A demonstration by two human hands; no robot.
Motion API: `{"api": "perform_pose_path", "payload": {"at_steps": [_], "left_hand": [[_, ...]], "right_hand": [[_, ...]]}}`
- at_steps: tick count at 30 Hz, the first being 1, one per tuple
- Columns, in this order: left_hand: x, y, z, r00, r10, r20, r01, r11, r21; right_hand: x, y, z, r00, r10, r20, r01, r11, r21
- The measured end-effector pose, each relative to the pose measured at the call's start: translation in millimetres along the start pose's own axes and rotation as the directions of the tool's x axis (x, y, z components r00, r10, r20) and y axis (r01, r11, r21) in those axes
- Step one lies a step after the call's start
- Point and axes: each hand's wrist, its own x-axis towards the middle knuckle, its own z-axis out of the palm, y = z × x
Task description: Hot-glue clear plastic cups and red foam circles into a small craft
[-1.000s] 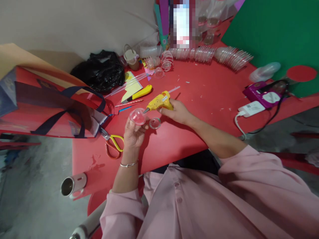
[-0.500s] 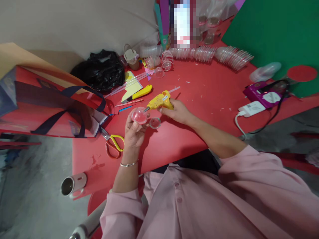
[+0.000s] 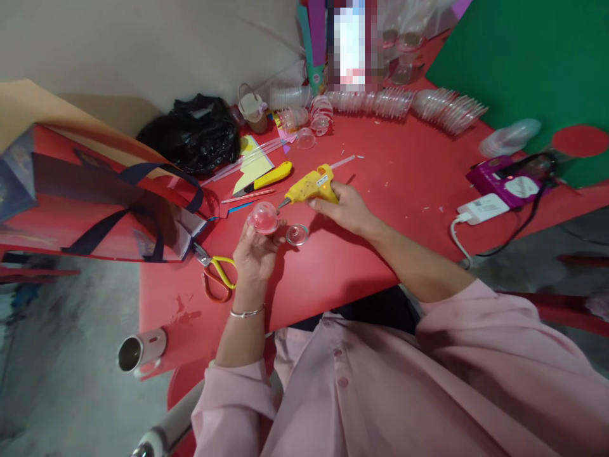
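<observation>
My left hand [image 3: 258, 254] holds a clear plastic dome lid [image 3: 263, 218] by its rim, above the red table. In my right hand [image 3: 349, 206] is a yellow hot glue gun [image 3: 310, 184], its metal nozzle pointing left at the lid's right side. A clear glue stick [image 3: 343, 162] pokes out of the gun's back end. Whether the nozzle touches the lid I cannot tell. Beside my left fingers, a second small clear lid [image 3: 297, 235] lies on the table.
A yellow utility knife [image 3: 273, 176], scissors [image 3: 219, 276] and straws lie left of my hands. Stacked clear plastic lids [image 3: 371, 101] line the back. A mug [image 3: 141, 349] stands at the front left corner. A power bank [image 3: 483, 208] with cables sits on the right.
The glue gun has drawn slightly right and up, away from the dome lid. My left hand has tilted the lid, so its dome now shows more upright.
</observation>
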Motion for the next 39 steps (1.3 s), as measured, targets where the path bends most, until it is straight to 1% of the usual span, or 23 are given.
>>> {"api": "perform_pose_path", "payload": {"at_steps": [3,6,10,13,15,19,22,25,28,32,35,37,39], "left_hand": [[0.2,0.2,-0.6,1.000,-0.007,-0.010,0.007,1.000,-0.013],[1.6,-0.5,-2.6,1.000,-0.014,-0.019,0.013,0.999,-0.052],[3.8,0.9,-4.2,1.000,0.000,0.020,0.002,0.996,-0.090],[5.9,2.3,-3.2,0.999,0.017,0.037,-0.014,0.997,-0.071],[8.5,0.7,-3.2,0.999,0.033,0.024,-0.032,0.998,-0.046],[18.0,-10.5,-9.6,0.993,0.108,-0.043,-0.107,0.994,0.023],[26.4,-19.7,-18.3,0.970,0.209,-0.122,-0.190,0.970,0.150],[32.5,-24.5,-24.8,0.950,0.269,-0.160,-0.222,0.939,0.261],[36.6,-27.0,-27.8,0.936,0.308,-0.172,-0.241,0.914,0.328],[40.9,-31.0,-30.9,0.928,0.325,-0.180,-0.233,0.886,0.402],[42.7,-33.2,-34.5,0.924,0.348,-0.156,-0.242,0.852,0.464],[42.7,-33.7,-36.4,0.915,0.380,-0.136,-0.268,0.824,0.498],[42.2,-33.8,-37.3,0.909,0.400,-0.113,-0.292,0.807,0.513]], "right_hand": [[5.2,0.1,-10.0,0.997,-0.010,-0.079,0.001,0.994,-0.108],[11.8,4.1,-20.8,0.988,-0.034,-0.148,-0.006,0.965,-0.263],[21.1,14.3,-33.4,0.972,-0.050,-0.231,-0.061,0.891,-0.450],[26.4,22.7,-40.5,0.952,-0.057,-0.300,-0.127,0.820,-0.558],[28.7,27.6,-44.3,0.947,-0.055,-0.315,-0.155,0.785,-0.601],[31.8,35.3,-49.7,0.949,-0.063,-0.308,-0.155,0.759,-0.632],[33.6,38.9,-51.9,0.953,-0.064,-0.295,-0.152,0.743,-0.652],[34.6,40.6,-53.0,0.957,-0.039,-0.289,-0.172,0.724,-0.668],[34.8,41.2,-53.8,0.961,-0.028,-0.277,-0.177,0.706,-0.685],[35.3,40.9,-55.3,0.970,-0.046,-0.240,-0.140,0.699,-0.701],[36.1,39.5,-58.5,0.975,-0.001,-0.222,-0.150,0.733,-0.663],[36.7,38.3,-61.9,0.978,0.025,-0.205,-0.151,0.766,-0.625],[37.0,37.4,-65.7,0.984,0.034,-0.174,-0.135,0.777,-0.615]]}}
